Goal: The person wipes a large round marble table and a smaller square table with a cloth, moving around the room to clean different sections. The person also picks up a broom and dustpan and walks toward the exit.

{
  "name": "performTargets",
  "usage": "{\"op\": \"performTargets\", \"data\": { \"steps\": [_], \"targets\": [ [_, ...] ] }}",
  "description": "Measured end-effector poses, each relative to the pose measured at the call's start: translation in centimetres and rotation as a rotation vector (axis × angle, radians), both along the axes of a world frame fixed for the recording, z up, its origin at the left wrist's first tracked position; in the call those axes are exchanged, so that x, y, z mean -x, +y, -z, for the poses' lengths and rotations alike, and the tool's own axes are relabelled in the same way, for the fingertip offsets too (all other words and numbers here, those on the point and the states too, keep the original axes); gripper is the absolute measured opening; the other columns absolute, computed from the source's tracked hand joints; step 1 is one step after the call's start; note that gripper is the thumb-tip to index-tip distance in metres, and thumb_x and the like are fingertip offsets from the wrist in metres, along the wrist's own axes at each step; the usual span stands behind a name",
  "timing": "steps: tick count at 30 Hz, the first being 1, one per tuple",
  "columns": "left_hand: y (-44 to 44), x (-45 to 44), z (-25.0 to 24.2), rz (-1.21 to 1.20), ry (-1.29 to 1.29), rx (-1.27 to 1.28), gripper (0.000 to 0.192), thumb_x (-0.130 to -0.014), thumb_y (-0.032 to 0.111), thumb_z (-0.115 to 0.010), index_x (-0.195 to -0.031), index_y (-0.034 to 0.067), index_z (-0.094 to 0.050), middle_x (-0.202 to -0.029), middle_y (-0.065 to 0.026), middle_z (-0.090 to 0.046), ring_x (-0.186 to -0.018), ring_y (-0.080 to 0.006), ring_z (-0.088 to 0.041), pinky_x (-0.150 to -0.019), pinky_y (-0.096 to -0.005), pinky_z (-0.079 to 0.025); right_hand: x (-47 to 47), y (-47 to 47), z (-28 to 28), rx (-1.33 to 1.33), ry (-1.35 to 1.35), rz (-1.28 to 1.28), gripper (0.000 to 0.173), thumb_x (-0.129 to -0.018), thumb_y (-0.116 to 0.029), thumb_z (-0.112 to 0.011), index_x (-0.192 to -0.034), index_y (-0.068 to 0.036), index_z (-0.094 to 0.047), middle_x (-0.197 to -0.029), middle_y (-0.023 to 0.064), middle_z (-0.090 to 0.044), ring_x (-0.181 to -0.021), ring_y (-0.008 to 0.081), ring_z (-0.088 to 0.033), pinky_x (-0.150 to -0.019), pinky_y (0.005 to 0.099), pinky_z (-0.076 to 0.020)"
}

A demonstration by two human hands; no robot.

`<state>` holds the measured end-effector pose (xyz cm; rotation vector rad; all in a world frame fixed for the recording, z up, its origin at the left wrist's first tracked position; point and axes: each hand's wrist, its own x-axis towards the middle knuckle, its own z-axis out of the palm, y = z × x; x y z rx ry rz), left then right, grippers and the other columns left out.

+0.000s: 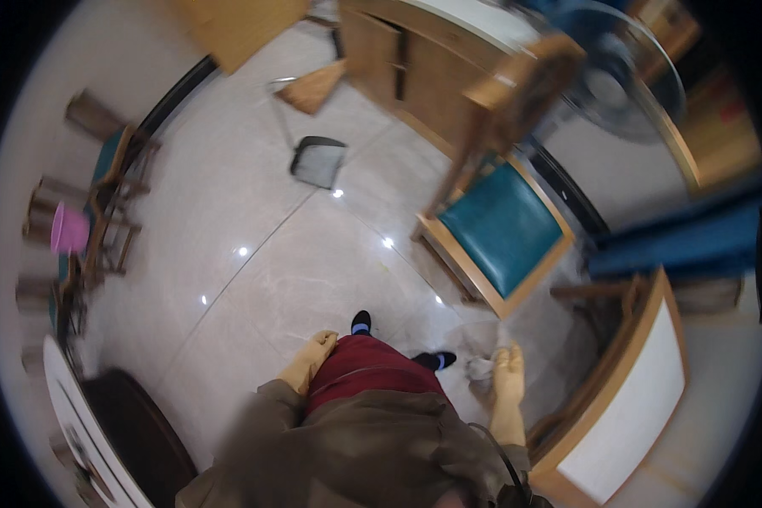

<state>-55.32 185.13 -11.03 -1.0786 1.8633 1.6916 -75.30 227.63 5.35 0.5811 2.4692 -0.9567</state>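
Observation:
My left hand (317, 355), in a yellowish glove, hangs beside the dark red garment (368, 368) at my waist. Its fingers look curled, and whether it holds anything does not show. On the other side my right hand (508, 374), gloved alike, hangs low beside a pale, blurred, crumpled thing (480, 369). Whether the fingers touch it is unclear. Beyond my feet a long-handled dustpan (320, 162) rests on the tiled floor.
A wooden chair with a green seat (505, 225) stands ahead to the right, near a wooden cabinet (432, 76) and a fan (609, 89). A white-topped wooden table (635, 406) is close on the right. Chairs and a pink bucket (71, 230) line the left wall.

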Motion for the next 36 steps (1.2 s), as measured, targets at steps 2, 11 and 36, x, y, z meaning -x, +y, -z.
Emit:
{"op": "performTargets", "data": {
  "steps": [2, 11, 36],
  "targets": [
    [-3.5, -2.9, 0.6, -0.073, 0.172, 0.025, 0.048, -0.109, 0.042, -0.063, -0.141, 0.005, -0.063, -0.112, -0.0106, -0.075, -0.102, -0.0178, -0.069, -0.091, -0.0323, -0.055, 2.0, -8.6, -1.9, 0.308, 0.022, -0.067, 0.048, -0.109, -0.030, -0.058, -0.149, -0.002, -0.059, -0.141, 0.0191, -0.067, -0.126, 0.0278, -0.065, -0.109, 0.0380, -0.0496],
    [-11.4, -14.4, 1.1, -0.854, -0.135, 0.166, 0.049, -0.108, 0.042, -0.059, -0.140, 0.005, -0.062, -0.112, -0.0143, -0.077, -0.096, -0.0205, -0.072, -0.083, -0.0353, -0.058, 10.7, -28.7, -5.1, 0.688, -0.097, -0.402, 0.050, -0.100, -0.023, -0.077, -0.143, -0.004, -0.060, -0.128, 0.0091, -0.069, -0.112, 0.0183, -0.066, -0.099, 0.0353, -0.0539],
    [-14.9, -10.7, 2.5, -1.635, -0.099, -0.145, 0.054, -0.106, 0.047, -0.063, -0.126, -0.002, -0.071, -0.112, -0.0171, -0.078, -0.101, -0.0239, -0.072, -0.091, -0.0381, -0.057, 16.0, -92.3, 1.9, 0.328, -0.248, -1.761, 0.059, -0.089, -0.020, -0.072, -0.143, 0.003, -0.060, -0.119, 0.0195, -0.073, -0.108, 0.0280, -0.071, -0.090, 0.0400, -0.0565]
  ]
}}
